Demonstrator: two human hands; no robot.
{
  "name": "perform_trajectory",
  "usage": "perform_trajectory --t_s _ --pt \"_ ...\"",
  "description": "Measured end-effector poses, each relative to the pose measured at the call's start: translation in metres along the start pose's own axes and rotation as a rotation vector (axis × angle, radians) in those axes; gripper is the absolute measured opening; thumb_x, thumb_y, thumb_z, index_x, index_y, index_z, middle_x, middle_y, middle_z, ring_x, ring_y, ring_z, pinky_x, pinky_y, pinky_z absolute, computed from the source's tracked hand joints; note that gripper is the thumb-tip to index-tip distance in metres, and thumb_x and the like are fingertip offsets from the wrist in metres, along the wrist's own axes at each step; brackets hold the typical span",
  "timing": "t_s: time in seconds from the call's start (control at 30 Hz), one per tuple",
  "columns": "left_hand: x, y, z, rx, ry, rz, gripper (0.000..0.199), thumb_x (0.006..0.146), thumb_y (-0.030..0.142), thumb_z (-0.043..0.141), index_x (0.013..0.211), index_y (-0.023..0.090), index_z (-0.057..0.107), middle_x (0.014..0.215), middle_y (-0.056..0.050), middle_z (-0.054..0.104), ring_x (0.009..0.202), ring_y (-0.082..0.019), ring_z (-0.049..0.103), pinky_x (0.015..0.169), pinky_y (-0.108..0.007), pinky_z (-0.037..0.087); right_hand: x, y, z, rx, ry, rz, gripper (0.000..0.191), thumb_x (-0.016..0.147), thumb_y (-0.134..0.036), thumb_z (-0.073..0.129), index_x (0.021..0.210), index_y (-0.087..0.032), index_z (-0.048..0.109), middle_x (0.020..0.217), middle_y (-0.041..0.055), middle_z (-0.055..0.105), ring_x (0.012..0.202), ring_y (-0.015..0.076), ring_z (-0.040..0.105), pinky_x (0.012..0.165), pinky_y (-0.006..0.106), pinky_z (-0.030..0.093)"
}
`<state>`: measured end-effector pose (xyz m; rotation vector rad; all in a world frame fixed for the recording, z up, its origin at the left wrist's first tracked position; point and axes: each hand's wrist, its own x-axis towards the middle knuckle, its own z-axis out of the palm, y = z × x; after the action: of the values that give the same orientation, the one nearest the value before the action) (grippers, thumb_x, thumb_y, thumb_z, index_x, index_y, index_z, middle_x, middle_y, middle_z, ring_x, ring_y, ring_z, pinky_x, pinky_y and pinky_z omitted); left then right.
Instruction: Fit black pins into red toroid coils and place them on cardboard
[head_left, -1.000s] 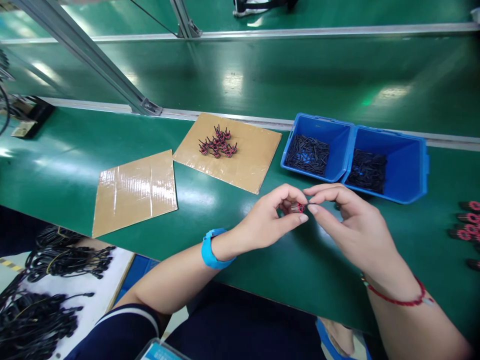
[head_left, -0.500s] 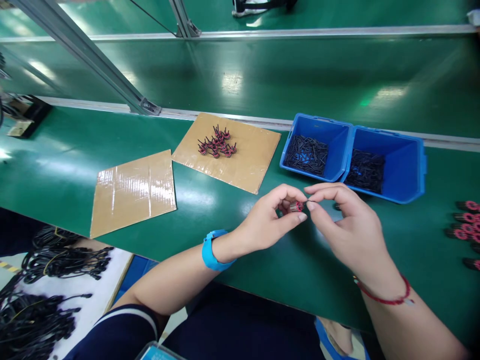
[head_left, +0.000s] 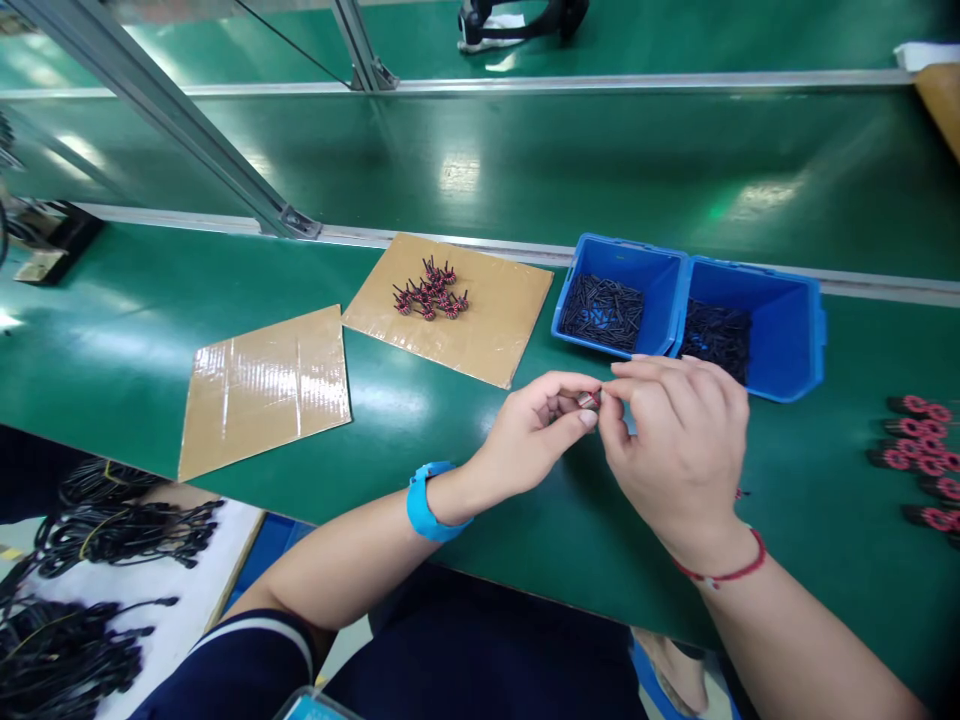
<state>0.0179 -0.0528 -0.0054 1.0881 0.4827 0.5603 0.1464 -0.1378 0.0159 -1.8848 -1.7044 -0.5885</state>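
My left hand (head_left: 532,425) pinches a small red-wound coil (head_left: 589,401) between thumb and fingertips, above the green bench. Most of the coil is hidden by the fingers. Right against it, the thumb and index finger of my right hand (head_left: 675,440) are closed at the coil's edge; what they grip is too small and covered to make out. Beyond the hands stand two blue bins, the left bin (head_left: 664,300) and right bin (head_left: 795,340), each holding thin black tube-like pieces. Several red and black coils with upright black leads (head_left: 431,292) lie on a cardboard sheet (head_left: 502,325).
A second cardboard sheet (head_left: 262,390) lies to the left. Rows of red and black coils (head_left: 919,440) sit at the right. A metal post (head_left: 165,110) rises at the back left. Bundled black cables (head_left: 127,520) lie on a white surface at lower left.
My right hand has turned and its fingers have curled in closer to the coil. The left hand still holds the coil in nearly the same place. The view has shifted slightly.
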Motion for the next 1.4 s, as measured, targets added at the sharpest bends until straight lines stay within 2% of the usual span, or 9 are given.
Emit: perform_trajectory --t_s 0.1,0.27,0.47,0.63,0.83,1.1,1.2,1.3,1.4 --pt "0.003 0.002 -0.001 -0.106 0.037 -0.039 0.022 0.082 0.023 0.076 0.102 0.017 0.070 0.090 -0.002 0.069 0.081 -0.011 0.062 0.078 -0.027 0.051 0.000 0.000 -0.001 0.007 -0.021 -0.058 0.011 0.088 -0.010 0.068 0.096 -0.018 0.064 0.105 0.0093 0.079 0.103 0.0295 0.073 0.103 0.049 0.046" --pt "0.006 0.005 -0.005 -0.189 0.055 -0.081 0.024 0.080 0.027 0.078 0.101 0.018 0.071 0.088 -0.001 0.069 0.073 -0.010 0.062 0.076 -0.027 0.051 -0.002 0.005 -0.002 0.143 -0.059 -0.088 0.031 0.088 -0.005 0.062 0.115 -0.017 0.067 0.121 0.0104 0.077 0.114 0.0306 0.070 0.108 0.053 0.044" --pt "0.005 0.008 -0.005 -0.181 -0.017 -0.058 0.030 0.083 0.024 0.075 0.110 0.019 0.064 0.094 -0.002 0.069 0.075 -0.010 0.064 0.075 -0.027 0.051 -0.003 0.026 -0.003 0.695 -0.108 0.417 0.019 0.095 -0.019 0.061 0.109 -0.026 0.072 0.118 0.0062 0.075 0.114 0.0230 0.069 0.101 0.043 0.053" --pt "0.004 0.010 -0.006 -0.141 -0.081 -0.076 0.037 0.081 0.021 0.077 0.112 0.019 0.055 0.091 0.000 0.067 0.074 -0.009 0.064 0.074 -0.026 0.052 -0.003 0.038 -0.007 0.969 -0.350 0.491 0.013 0.094 -0.034 0.068 0.105 -0.034 0.075 0.120 0.0011 0.073 0.119 0.0218 0.066 0.104 0.042 0.051" --pt "0.003 0.011 -0.005 -0.074 -0.131 -0.076 0.038 0.082 0.018 0.075 0.113 0.020 0.053 0.091 0.000 0.065 0.078 -0.010 0.062 0.075 -0.026 0.050 -0.002 0.035 -0.006 1.007 -0.437 0.490 0.007 0.090 -0.038 0.072 0.094 -0.033 0.076 0.115 0.0006 0.073 0.112 0.0209 0.068 0.100 0.039 0.052" --pt "0.001 0.009 -0.005 0.029 -0.166 -0.006 0.035 0.085 0.019 0.072 0.115 0.020 0.053 0.095 -0.002 0.064 0.087 -0.012 0.061 0.083 -0.029 0.050 -0.002 0.034 -0.005 0.954 -0.392 0.409 0.008 0.093 -0.031 0.069 0.086 -0.029 0.072 0.100 -0.0004 0.073 0.105 0.0181 0.068 0.094 0.034 0.053" --pt "0.002 0.011 -0.006 0.009 -0.139 -0.015 0.034 0.084 0.021 0.073 0.113 0.020 0.054 0.095 -0.003 0.064 0.086 -0.012 0.061 0.081 -0.029 0.050 -0.003 0.033 -0.005 0.949 -0.382 0.421 0.007 0.094 -0.032 0.067 0.096 -0.030 0.073 0.110 0.0004 0.074 0.111 0.0189 0.067 0.098 0.036 0.053" --pt "0.003 0.012 -0.006 -0.053 -0.099 -0.043 0.035 0.083 0.025 0.076 0.111 0.020 0.056 0.095 -0.003 0.065 0.081 -0.012 0.062 0.079 -0.029 0.052 -0.003 0.033 -0.005 0.962 -0.399 0.481 0.023 0.095 -0.035 0.066 0.118 -0.031 0.070 0.126 0.0034 0.071 0.123 0.0226 0.064 0.105 0.043 0.051" --pt "0.006 0.012 -0.007 -0.095 -0.072 -0.056 0.037 0.081 0.026 0.078 0.110 0.020 0.056 0.096 -0.003 0.066 0.080 -0.012 0.063 0.079 -0.029 0.053 -0.003 0.033 -0.003 0.978 -0.416 0.487 0.020 0.093 -0.036 0.068 0.111 -0.030 0.072 0.124 0.0049 0.072 0.124 0.0250 0.064 0.106 0.047 0.050"
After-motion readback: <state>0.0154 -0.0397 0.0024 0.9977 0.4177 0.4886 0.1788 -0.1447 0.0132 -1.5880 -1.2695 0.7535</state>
